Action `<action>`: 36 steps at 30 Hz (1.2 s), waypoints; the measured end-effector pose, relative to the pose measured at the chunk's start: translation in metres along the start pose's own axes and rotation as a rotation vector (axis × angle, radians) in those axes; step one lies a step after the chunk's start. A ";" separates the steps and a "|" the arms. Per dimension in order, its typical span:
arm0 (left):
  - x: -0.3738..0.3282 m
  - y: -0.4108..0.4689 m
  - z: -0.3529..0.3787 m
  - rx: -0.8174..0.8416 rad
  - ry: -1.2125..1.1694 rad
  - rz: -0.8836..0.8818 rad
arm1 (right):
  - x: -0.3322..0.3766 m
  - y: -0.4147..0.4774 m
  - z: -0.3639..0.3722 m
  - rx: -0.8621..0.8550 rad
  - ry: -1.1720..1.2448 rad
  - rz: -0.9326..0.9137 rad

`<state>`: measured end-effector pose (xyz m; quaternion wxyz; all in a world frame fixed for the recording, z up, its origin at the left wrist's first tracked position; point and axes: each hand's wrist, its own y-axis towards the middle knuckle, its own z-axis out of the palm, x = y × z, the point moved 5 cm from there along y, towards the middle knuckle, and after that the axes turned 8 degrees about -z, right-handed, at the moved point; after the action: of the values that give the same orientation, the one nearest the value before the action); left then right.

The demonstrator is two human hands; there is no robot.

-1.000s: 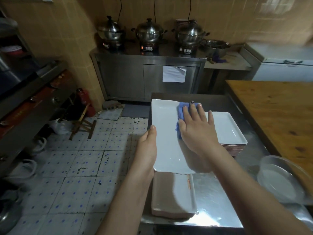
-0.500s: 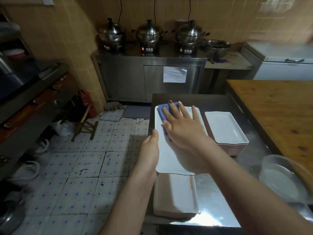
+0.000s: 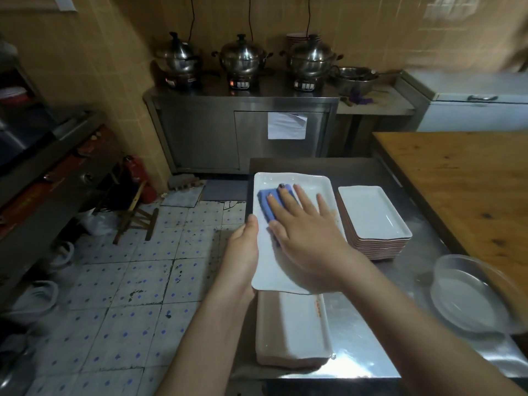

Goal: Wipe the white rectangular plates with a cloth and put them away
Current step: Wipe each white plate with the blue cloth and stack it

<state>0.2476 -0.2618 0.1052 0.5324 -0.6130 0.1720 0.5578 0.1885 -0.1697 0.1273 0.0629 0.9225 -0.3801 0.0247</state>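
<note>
A white rectangular plate [image 3: 307, 185] is held above the steel table [image 3: 368, 332]. My left hand [image 3: 243, 247] grips its left long edge, thumb on top. My right hand [image 3: 308, 232] lies flat on the plate and presses a blue cloth [image 3: 268, 204] against its left far part. A stack of white rectangular plates [image 3: 371, 218] stands on the table just to the right. Another stack of plates [image 3: 294, 330] lies on the table below the held plate, near the front edge.
A clear glass bowl [image 3: 471, 295] sits at the table's right, beside a wooden tabletop [image 3: 463, 184]. A steel cabinet [image 3: 243, 132] with three lidded pots stands at the far wall. The tiled floor [image 3: 128, 281] lies to the left, with a small wooden stool [image 3: 134, 215].
My right hand has slid the blue cloth leftward across the far part of the plate, then a little nearer. My left hand keeps its grip on the plate's left edge.
</note>
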 end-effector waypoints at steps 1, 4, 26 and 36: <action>-0.002 0.000 -0.001 -0.002 0.007 0.008 | -0.010 0.005 -0.003 0.019 -0.016 0.044; -0.009 0.001 -0.009 -0.014 0.014 0.043 | -0.027 -0.006 -0.005 0.036 -0.091 0.092; 0.014 0.008 -0.007 -0.008 0.037 0.012 | 0.008 -0.048 0.036 0.074 0.166 0.149; 0.040 0.003 -0.002 -0.056 0.020 0.007 | -0.024 -0.050 0.013 -0.241 0.513 0.369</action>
<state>0.2587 -0.2496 0.0691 0.5112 -0.6327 0.1639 0.5581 0.2064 -0.1197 0.1073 0.2598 0.7878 -0.5125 0.2218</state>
